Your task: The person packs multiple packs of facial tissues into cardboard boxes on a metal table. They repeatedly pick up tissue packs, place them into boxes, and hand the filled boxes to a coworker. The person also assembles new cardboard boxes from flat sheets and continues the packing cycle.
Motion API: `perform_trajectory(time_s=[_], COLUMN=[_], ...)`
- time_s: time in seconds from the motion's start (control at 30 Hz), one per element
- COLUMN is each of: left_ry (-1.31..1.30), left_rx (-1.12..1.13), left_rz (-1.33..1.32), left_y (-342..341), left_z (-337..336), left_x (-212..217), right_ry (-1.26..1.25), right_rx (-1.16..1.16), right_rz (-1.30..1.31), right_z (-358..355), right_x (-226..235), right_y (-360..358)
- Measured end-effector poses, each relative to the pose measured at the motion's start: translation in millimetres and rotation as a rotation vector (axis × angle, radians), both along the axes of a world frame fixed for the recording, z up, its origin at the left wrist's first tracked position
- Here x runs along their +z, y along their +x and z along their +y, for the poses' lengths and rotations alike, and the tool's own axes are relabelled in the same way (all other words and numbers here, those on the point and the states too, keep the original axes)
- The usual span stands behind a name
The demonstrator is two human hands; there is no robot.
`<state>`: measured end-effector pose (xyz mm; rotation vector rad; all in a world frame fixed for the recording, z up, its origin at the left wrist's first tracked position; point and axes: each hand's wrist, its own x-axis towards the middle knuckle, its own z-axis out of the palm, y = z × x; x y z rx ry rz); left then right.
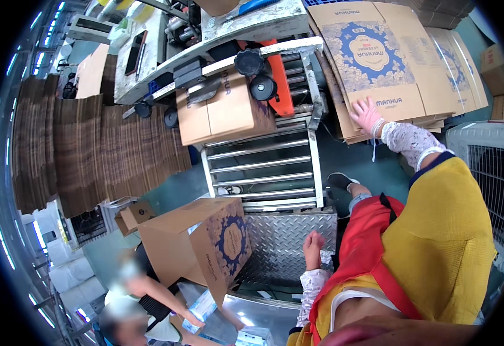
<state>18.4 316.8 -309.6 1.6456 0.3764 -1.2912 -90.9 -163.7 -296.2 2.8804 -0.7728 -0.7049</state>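
Closest to the camera is the wearer's own body in a yellow mesh top and red apron (373,254), filling the lower right of the view. Both arms wear white lace sleeves.

Right hand (366,114), in a pink glove, reaches up and away from the body, fingers spread flat on the lower edge of the top sheet in a stack of flattened cardboard boxes (379,57). These flat boxes are tan with a blue floral panel. They lie ahead of the right hand, fanned slightly, their long sides running away from the person toward the upper right. This hand touches the stack; it is not yet closed around a sheet.

Left hand (313,242) hangs low and close to the body, fingers loosely curled, resting on or just above a metal tread plate (286,242). It holds nothing that can be seen. The stack is well apart from this hand, so the right hand is much the nearer.

Between the two hands, ahead of the left one, a roller conveyor (263,167) runs away from the person, carrying a closed carton (223,112) under a taping machine (263,75).

To the left of the left hand, an open carton (197,242) lies tipped on its side. Another person (142,294) bends below it.
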Motion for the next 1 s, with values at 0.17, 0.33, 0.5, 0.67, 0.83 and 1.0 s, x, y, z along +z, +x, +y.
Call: perform_trajectory(time_s=[0.17,0.33,0.5,0.67,0.83,1.0], left_ry=[-0.104,-0.249,-0.521,-0.796,-0.693,-0.160], left_rx=[0.062,-0.095,-0.551,-0.249,0.552,0.683], left_rz=[-0.202,-0.477,-1.258,-1.095,-1.034,-1.070], left_y=[38,46,10,6,36,27], left_z=[-20,-42,-119,-72,88,175], left_x=[39,81,222,267,296,294], right_ry=[-0.044,-0.163,0.417,0.487,-0.109,0.232], right_rx=[-0.124,0.091,0.392,0.918,0.448,0.648], right_rz=[-0.122,-0.298,-0.323,-0.917,-0.695,-0.238], right_z=[-22,15,200,233,169,205], right_x=[-22,102,343,467,486,412], right_y=[-46,-50,-27,-18,-22,35])
